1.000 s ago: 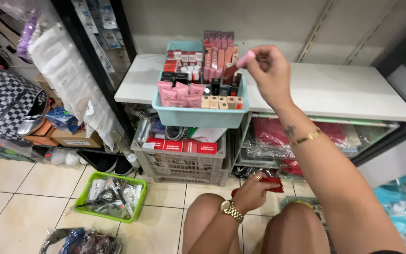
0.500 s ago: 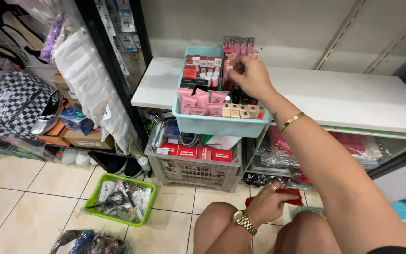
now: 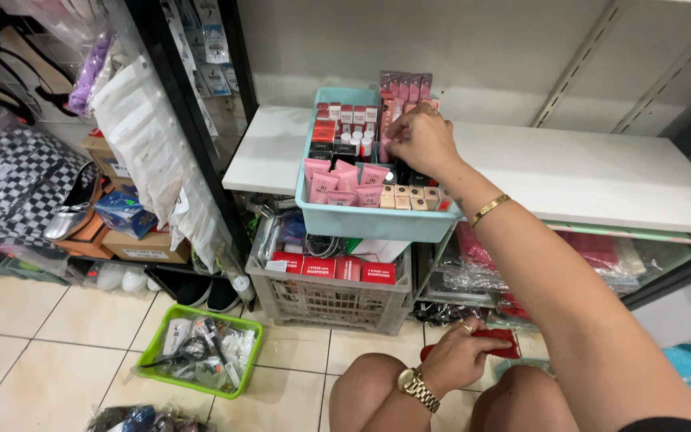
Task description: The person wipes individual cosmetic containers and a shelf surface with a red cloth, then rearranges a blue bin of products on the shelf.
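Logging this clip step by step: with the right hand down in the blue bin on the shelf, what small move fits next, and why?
Probably let go and lift the right hand clear: its fingers are already down among the pink packets in the blue bin, while the left hand rests on a red pouch.

A white shelf [image 3: 585, 172] runs along a pale back wall [image 3: 481, 48] with slotted uprights. Below lies a beige tiled floor [image 3: 33, 352]; a black rack post [image 3: 193, 120] stands left.

My right hand [image 3: 421, 140] hides what my fingers pinch inside the blue bin [image 3: 361, 220]. At six o'clock, my left hand [image 3: 457, 360] covers most of a red packet [image 3: 505, 344].
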